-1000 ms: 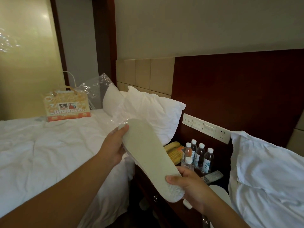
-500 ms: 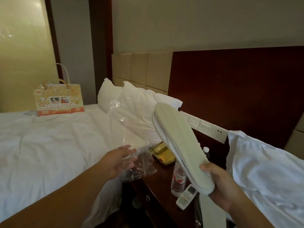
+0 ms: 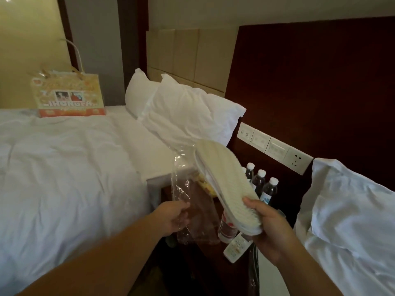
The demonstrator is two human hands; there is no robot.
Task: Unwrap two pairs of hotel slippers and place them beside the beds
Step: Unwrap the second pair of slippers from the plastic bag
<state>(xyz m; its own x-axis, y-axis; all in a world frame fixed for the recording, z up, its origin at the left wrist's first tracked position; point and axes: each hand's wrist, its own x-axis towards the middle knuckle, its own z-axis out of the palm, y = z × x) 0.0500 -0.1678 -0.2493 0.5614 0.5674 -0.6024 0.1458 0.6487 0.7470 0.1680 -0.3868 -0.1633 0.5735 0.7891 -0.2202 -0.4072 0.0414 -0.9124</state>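
Note:
A flat pair of white hotel slippers, pale ribbed sole facing up, is held by the heel end in my right hand above the nightstand. The toe end points up and left toward the pillows. My left hand pinches a clear plastic wrapper that hangs crumpled between the left bed's edge and the slippers. The wrapper is off the slippers. The left bed and the right bed flank the gap.
A dark wooden nightstand between the beds carries several water bottles, a yellow telephone partly hidden by the wrapper, and a white remote control. A printed gift bag stands on the left bed. Wall switches and a socket sit above the nightstand.
The wrapper came off the slippers: my left hand pulled it away and down while my right hand kept the slippers. The slippers then dropped lower, and the view tilted down.

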